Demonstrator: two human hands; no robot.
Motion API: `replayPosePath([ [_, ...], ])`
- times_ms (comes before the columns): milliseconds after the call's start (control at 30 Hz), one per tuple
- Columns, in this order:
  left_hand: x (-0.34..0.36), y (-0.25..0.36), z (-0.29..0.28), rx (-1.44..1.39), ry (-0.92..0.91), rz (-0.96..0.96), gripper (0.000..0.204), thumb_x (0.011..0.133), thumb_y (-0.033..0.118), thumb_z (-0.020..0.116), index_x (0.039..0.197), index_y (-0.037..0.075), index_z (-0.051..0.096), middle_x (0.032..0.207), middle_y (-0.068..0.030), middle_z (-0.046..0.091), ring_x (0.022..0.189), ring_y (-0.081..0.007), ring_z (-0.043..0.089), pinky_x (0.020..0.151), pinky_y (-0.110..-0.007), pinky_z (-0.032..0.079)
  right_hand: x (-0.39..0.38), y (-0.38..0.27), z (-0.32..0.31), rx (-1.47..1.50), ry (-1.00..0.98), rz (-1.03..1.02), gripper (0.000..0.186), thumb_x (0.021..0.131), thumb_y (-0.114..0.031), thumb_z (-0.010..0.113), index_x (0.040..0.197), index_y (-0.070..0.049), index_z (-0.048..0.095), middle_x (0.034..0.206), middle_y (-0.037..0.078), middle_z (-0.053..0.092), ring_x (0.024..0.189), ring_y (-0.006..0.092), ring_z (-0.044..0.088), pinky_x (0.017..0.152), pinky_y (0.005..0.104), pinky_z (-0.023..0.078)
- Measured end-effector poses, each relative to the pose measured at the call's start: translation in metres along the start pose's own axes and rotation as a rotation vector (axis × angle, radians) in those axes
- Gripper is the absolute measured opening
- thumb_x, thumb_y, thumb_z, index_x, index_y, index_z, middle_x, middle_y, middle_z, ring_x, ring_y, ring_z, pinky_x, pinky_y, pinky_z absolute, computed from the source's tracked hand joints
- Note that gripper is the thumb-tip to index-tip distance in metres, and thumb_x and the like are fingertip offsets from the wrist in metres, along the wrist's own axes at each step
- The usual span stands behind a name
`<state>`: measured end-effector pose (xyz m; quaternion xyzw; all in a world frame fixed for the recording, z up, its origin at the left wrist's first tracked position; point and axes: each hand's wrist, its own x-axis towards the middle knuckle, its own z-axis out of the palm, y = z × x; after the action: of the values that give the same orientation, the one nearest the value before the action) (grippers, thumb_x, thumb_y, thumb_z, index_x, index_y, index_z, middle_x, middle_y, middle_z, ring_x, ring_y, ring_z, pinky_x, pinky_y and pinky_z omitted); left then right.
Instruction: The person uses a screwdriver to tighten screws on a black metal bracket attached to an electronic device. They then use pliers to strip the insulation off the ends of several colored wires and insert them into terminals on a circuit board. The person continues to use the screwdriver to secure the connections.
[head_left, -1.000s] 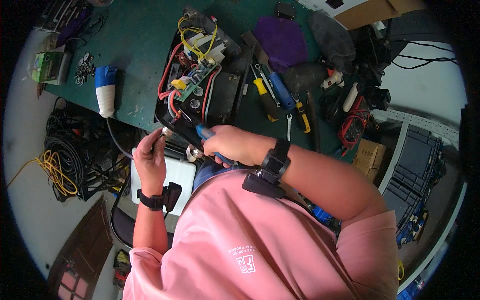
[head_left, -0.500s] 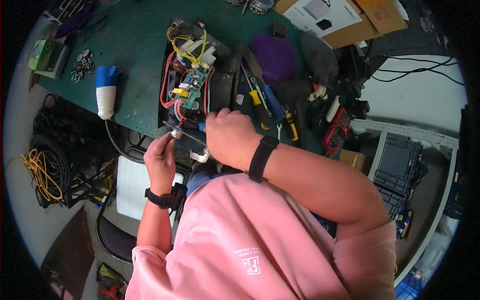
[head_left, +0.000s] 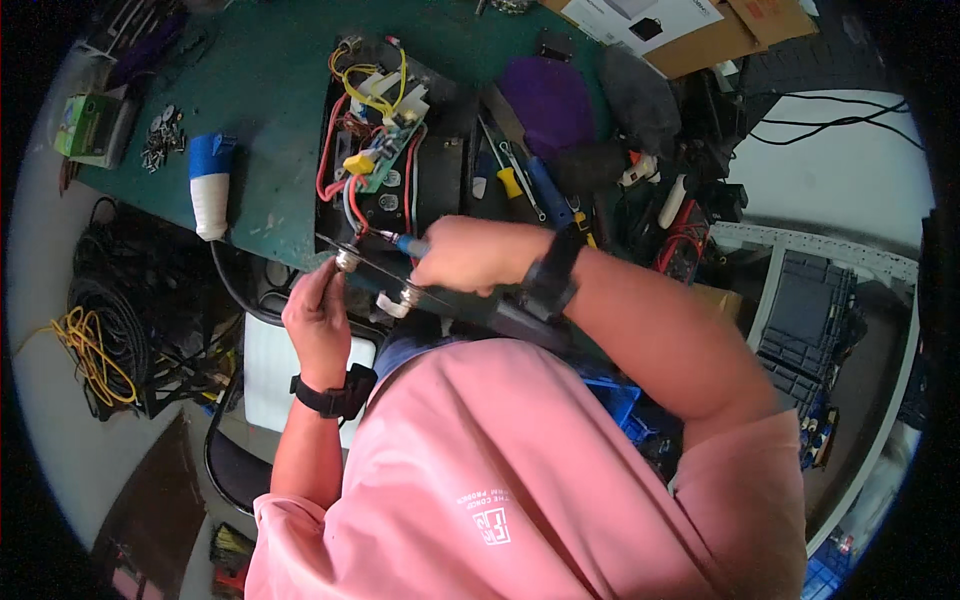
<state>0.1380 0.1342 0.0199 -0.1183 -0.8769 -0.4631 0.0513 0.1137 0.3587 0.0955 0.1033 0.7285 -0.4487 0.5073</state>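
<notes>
My left hand point(head_left: 318, 310) is closed in a pinch on a silver round connector point(head_left: 346, 261), fixed to a thin dark plate point(head_left: 385, 268) seen edge-on. Beside it on the plate is another metal fitting with a whitish tab point(head_left: 393, 304). My right hand point(head_left: 480, 258) is closed round a blue-handled screwdriver point(head_left: 408, 244). Its metal tip points left at the red and grey wires point(head_left: 357, 210) above the plate. Those wires run up to a green circuit board point(head_left: 380, 172) in an opened black housing point(head_left: 440, 185). My fingertips are partly hidden.
A blue and white plug point(head_left: 210, 190) stands at the left of the green table point(head_left: 265, 110), near loose screws point(head_left: 163, 140). Hand tools, among them a yellow-handled screwdriver point(head_left: 509, 182), lie right of the housing. Farther right are a red multimeter point(head_left: 686, 240) and a purple cloth point(head_left: 545, 110).
My right hand has shifted slightly right, and more of the blue handle and its metal tip now shows near the wires. My left hand keeps its pinch on the connector.
</notes>
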Motion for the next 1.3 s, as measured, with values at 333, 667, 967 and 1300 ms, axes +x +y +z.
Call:
replayPosePath([
  [333,-0.006,-0.007,0.005,-0.013,-0.050,-0.090,0.014,0.085,0.001,0.064,0.099,0.000,0.066,0.081,-0.0131,0.064,0.070,-0.0246,0.061,0.065,-0.031,0.047,0.005,0.008,0.030,-0.747,0.418,-0.297,0.021,0.080,-0.021,0.060,0.088,-0.002,0.062,0.073,0.011,0.060,0.063,0.0215,0.061,0.051,0.0324,0.049],
  [667,-0.009,-0.012,0.003,-0.046,-0.060,-0.134,0.015,0.086,0.002,0.064,0.100,0.000,0.067,0.087,-0.0129,0.067,0.076,-0.0215,0.063,0.069,-0.031,0.049,-0.013,0.004,0.029,-0.780,0.555,-0.359,0.028,0.078,-0.014,0.056,0.098,0.005,0.061,0.094,0.022,0.065,0.082,0.0333,0.067,0.068,0.0405,0.054],
  [967,-0.010,-0.008,0.004,-0.118,-0.039,-0.177,0.015,0.087,0.001,0.063,0.102,-0.002,0.067,0.087,-0.0106,0.067,0.074,-0.0151,0.061,0.069,-0.027,0.048,-0.012,0.003,0.009,-0.495,0.139,-0.139,0.032,0.080,-0.022,0.054,0.090,0.006,0.066,0.093,0.026,0.066,0.080,0.0406,0.064,0.070,0.0464,0.051],
  [1300,-0.008,-0.015,-0.001,-0.143,-0.094,-0.197,0.018,0.092,0.004,0.060,0.107,-0.004,0.064,0.090,-0.0050,0.067,0.080,-0.0088,0.059,0.073,-0.023,0.048,0.011,0.010,0.000,-0.721,0.007,-0.334,0.024,0.082,-0.019,0.055,0.081,0.003,0.066,0.065,0.018,0.060,0.061,0.0284,0.063,0.055,0.0388,0.049],
])
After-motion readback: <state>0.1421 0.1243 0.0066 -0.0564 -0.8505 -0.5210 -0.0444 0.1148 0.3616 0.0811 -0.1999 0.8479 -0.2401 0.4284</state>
